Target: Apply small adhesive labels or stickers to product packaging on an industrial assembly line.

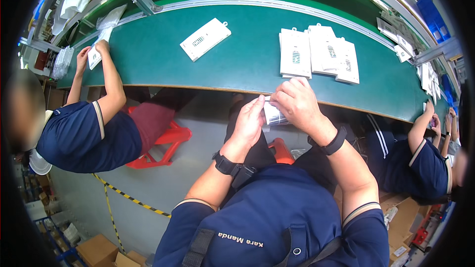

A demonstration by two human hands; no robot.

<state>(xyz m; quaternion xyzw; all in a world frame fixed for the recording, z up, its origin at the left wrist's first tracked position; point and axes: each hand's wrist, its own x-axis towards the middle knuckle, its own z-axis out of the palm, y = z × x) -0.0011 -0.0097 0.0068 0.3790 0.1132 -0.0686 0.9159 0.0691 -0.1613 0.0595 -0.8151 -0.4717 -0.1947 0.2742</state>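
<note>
Just off the front edge of the green table, both my hands are on what looks like a small roll of labels, whitish with dark printed or shiny squares. My left hand grips its left side with the thumb on top. My right hand pinches at its upper edge, and its fingers partly hide the roll. Directly beyond my hands, several flat white boxes with hang tabs lie in overlapping stacks. One more white box lies alone and tilted farther left.
The green tabletop ends at an aluminium rail, with a green belt behind. On the left, a co-worker holds a white box and a plastic bag. Another person works at right, near loose white pieces. A red stool stands left.
</note>
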